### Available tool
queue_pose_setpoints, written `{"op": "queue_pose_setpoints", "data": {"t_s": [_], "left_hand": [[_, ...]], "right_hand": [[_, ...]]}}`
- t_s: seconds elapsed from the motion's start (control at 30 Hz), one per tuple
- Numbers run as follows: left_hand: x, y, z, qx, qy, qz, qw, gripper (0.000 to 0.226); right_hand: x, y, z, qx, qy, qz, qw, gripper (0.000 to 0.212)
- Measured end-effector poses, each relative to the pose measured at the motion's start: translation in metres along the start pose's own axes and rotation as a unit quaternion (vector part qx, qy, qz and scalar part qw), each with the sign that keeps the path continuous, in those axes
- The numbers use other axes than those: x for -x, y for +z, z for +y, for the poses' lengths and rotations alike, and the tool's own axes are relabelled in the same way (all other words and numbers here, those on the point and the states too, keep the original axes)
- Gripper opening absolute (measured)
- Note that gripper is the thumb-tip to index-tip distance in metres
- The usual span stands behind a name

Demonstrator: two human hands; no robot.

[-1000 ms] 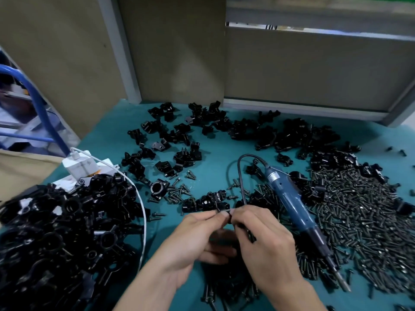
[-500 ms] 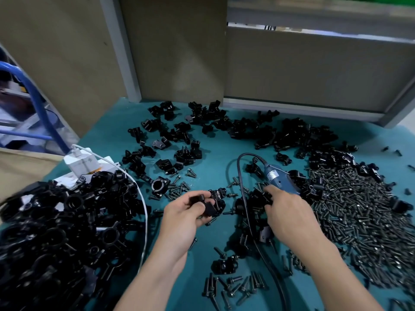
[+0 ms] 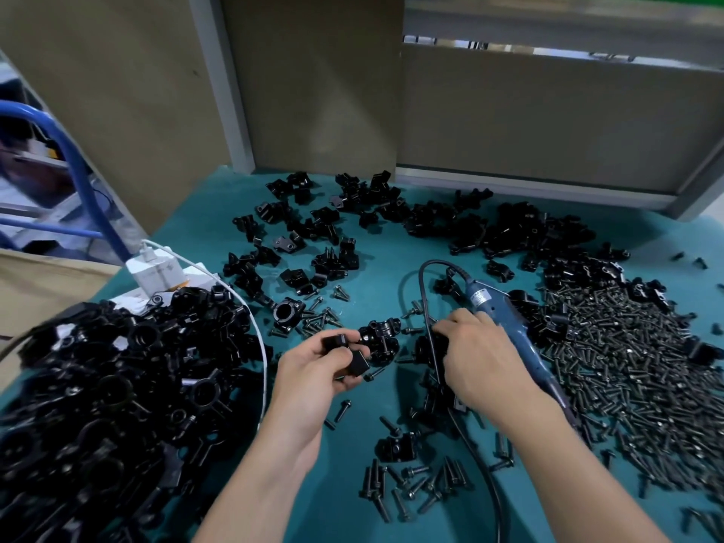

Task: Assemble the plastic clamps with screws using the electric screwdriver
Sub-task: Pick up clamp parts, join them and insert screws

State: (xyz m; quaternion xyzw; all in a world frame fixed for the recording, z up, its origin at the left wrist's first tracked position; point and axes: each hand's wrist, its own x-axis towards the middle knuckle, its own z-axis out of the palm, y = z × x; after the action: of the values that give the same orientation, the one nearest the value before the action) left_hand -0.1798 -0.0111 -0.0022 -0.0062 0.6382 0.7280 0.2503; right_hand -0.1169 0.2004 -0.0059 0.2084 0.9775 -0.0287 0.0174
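Left hand [image 3: 313, 372]: thumb and curled fingers clamped on a small black plastic clamp piece [image 3: 346, 356], held above the teal table mat [image 3: 376, 276] at centre front.
Right hand [image 3: 484, 360]: knuckles up, fingers bent down among black parts; whether they pinch anything cannot be told.
Blue electric screwdriver [image 3: 505, 327]: lying on the mat, just beside the right hand's outer edge, its black cord [image 3: 421, 291] looping under that hand.
Dark metal screws [image 3: 627, 366]: a broad pile right of the screwdriver; a smaller cluster [image 3: 411, 484] lies between the forearms.
Loose black clamp halves [image 3: 391, 221]: scattered across the far mat.
Heap of black ring clamps [image 3: 117, 386]: at left, with a white charger [image 3: 154, 268] beside it.
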Motion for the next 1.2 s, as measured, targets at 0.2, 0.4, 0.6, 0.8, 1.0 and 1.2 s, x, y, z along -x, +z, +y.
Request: {"op": "queue_pose_setpoints", "data": {"t_s": [0.2,0.4,0.6,0.8,1.0,1.2], "left_hand": [[-0.001,-0.003,0.004,0.004,-0.001,0.008,1.0,0.029],[-0.003,0.004,0.007,0.001,-0.007,0.012,1.0,0.027],[-0.001,0.008,0.008,-0.01,-0.004,0.011,1.0,0.027],[-0.002,0.005,0.005,-0.039,0.004,-0.007,0.999,0.032],[-0.003,0.018,0.002,-0.153,0.052,-0.059,0.985,0.019],[0.003,0.027,0.002,-0.228,0.112,-0.132,0.958,0.008]], "right_hand": [[-0.011,0.001,0.0,-0.091,0.0,-0.028,0.995,0.048],[-0.005,0.011,-0.005,-0.175,0.004,-0.039,0.984,0.05],[-0.003,0.012,-0.017,-0.197,0.015,-0.016,0.98,0.031],[0.007,0.008,-0.006,-0.195,0.053,0.062,0.977,0.021],[0.029,-0.022,0.002,-0.664,0.099,0.001,0.741,0.013],[0.042,-0.028,-0.02,-0.799,0.06,-0.133,0.583,0.038]]}}
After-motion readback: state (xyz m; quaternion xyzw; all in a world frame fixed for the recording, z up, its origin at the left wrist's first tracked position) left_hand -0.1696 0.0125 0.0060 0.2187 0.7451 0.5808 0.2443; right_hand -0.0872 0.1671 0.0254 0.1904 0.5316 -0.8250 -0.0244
